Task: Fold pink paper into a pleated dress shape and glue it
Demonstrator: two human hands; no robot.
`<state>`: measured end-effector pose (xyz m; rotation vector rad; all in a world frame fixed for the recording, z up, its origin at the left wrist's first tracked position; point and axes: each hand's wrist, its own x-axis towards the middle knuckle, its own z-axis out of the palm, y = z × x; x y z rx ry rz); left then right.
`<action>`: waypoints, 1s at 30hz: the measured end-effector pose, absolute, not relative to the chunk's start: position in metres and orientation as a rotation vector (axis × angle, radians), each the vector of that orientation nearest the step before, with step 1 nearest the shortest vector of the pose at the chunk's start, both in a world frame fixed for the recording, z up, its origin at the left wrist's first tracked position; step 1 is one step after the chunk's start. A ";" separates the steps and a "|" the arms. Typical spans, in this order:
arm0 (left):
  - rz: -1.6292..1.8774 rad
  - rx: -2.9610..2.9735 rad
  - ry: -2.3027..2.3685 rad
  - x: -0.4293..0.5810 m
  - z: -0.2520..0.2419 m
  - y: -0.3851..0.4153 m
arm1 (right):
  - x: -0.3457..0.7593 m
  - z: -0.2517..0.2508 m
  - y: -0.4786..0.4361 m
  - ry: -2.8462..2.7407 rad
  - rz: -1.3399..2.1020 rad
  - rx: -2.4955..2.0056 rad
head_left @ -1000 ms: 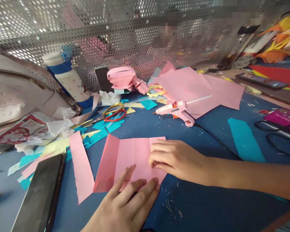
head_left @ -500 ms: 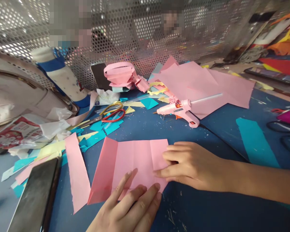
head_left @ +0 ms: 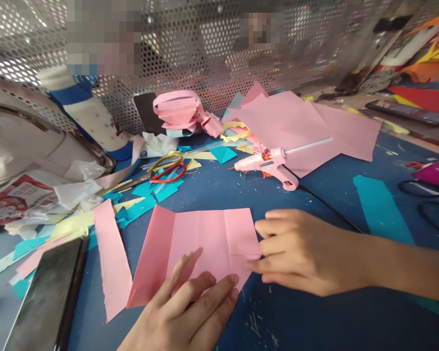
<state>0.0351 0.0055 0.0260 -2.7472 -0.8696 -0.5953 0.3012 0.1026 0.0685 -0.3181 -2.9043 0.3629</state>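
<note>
A creased sheet of pink paper (head_left: 212, 234) lies on the blue table before me, its left panel folded up at an angle. My left hand (head_left: 190, 307) rests over its lower part, fingers stretched out and spread, pressing it down. At the sheet's right edge is my right hand (head_left: 296, 251), with curled fingers closed at the edge and one fingertip over the paper. Its thumb is hard to make out. To the left lies a pink paper strip (head_left: 111, 263). Beyond the sheet, a pink glue gun (head_left: 269, 168) lies on its side with a clear glue stick in it.
Scissors (head_left: 161, 170) with red and yellow handles lie among blue and yellow scraps. A phone (head_left: 44, 297) is at lower left, a bottle (head_left: 91, 117) behind. Pink sheets (head_left: 296, 126) and a pink paper construction (head_left: 183, 109) stand by the perforated metal panel (head_left: 212, 44). A blue strip (head_left: 382, 209) lies right.
My right hand has slid right, from over the pink paper to its right edge. My left hand stays pressed on the sheet. The view has shifted slightly.
</note>
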 end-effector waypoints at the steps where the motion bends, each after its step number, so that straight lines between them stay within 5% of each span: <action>1: -0.594 -2.756 -0.861 0.035 0.028 0.007 | 0.305 0.072 0.105 -2.926 0.373 -0.372; 14: -0.489 -2.591 -0.868 0.070 0.048 -0.010 | 0.307 0.065 0.107 -2.870 0.116 -0.198; 30: -0.670 -2.480 -0.703 0.054 0.072 0.006 | 0.294 0.076 0.096 -2.516 0.193 -0.375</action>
